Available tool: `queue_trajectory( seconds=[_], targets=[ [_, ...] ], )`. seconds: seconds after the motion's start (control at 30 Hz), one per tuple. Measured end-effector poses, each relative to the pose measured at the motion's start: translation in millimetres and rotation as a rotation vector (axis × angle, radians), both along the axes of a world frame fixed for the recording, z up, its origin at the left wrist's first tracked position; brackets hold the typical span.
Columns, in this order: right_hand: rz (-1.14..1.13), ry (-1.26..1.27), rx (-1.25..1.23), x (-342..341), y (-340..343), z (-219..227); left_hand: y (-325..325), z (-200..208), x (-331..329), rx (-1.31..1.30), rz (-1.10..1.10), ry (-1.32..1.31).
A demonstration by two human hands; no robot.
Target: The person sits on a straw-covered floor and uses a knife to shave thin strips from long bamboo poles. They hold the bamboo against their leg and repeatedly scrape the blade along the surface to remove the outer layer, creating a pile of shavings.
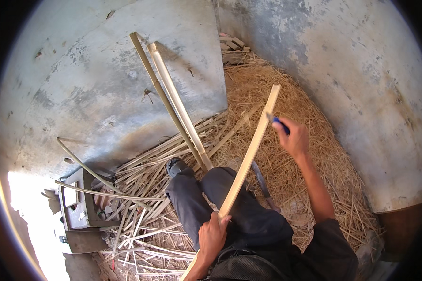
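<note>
A long pale split-bamboo slat (pixel 251 154) slants across my lap, its far end raised over the straw. My left hand (pixel 213 235) is closed round its lower part, near my thigh. In my right hand (pixel 295 136) is a small blue-handled tool (pixel 280 125), gripped in a fist. The tool's short grey tip is at the slat's right edge, close to the upper end; its exact kind is too small to make out. A long dark curved blade (pixel 260 179) lies beside my knee, partly hidden by the slat.
Two split-bamboo lengths, a greenish one (pixel 166 98) and a pale one (pixel 178 103), lean on the grey wall (pixel 94 89). Loose strips (pixel 140 225) heap at left, beside a grey metal box (pixel 82 199). Shavings (pixel 309 187) cover the floor at right.
</note>
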State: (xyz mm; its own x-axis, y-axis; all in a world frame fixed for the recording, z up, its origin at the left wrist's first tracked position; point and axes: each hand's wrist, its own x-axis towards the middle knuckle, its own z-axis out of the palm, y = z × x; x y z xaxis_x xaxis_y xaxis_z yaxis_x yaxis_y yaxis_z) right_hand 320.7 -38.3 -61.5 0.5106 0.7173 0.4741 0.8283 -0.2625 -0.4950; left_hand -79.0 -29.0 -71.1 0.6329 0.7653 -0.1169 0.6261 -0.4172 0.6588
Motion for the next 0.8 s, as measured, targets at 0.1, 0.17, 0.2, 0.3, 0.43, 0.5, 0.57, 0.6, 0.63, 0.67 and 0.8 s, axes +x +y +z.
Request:
queue_trajectory(
  seconds=[0.1,0.17,0.2,0.3,0.43,0.5,0.57,0.6,0.63,0.67,0.8],
  targets=[
    [-0.106,-0.004,0.039,56,14,-11,-8,0,-33,-0.045,-0.012,0.105],
    [-0.239,0.02,0.012,92,23,-9,-12,2,-55,-0.062,-0.01,0.144],
    [-0.321,0.035,0.008,111,21,-8,-15,2,-65,-0.069,-0.013,0.159],
    [-0.402,0.2,-0.333,165,3,-20,-11,1,-89,-0.067,0.009,0.192],
    [-0.308,0.237,-0.769,165,-17,-71,18,-4,-105,0.005,0.11,0.172],
    [-0.197,0.244,-0.926,153,-32,-95,39,5,-99,0.076,0.178,0.098],
    [-0.131,0.31,-0.949,135,-42,-117,68,9,-91,0.225,0.182,-0.038],
    [-0.127,0.398,-1.012,120,-41,-120,84,20,-87,0.22,0.222,-0.016],
    [-0.109,0.41,-0.902,104,-45,-128,97,40,-78,0.218,0.284,-0.051],
    [-0.098,0.423,-0.789,93,-53,-140,120,38,-79,0.223,0.317,-0.089],
    [-0.043,0.461,-0.786,64,-60,-158,212,80,-58,0.459,0.294,-0.413]
  ],
)
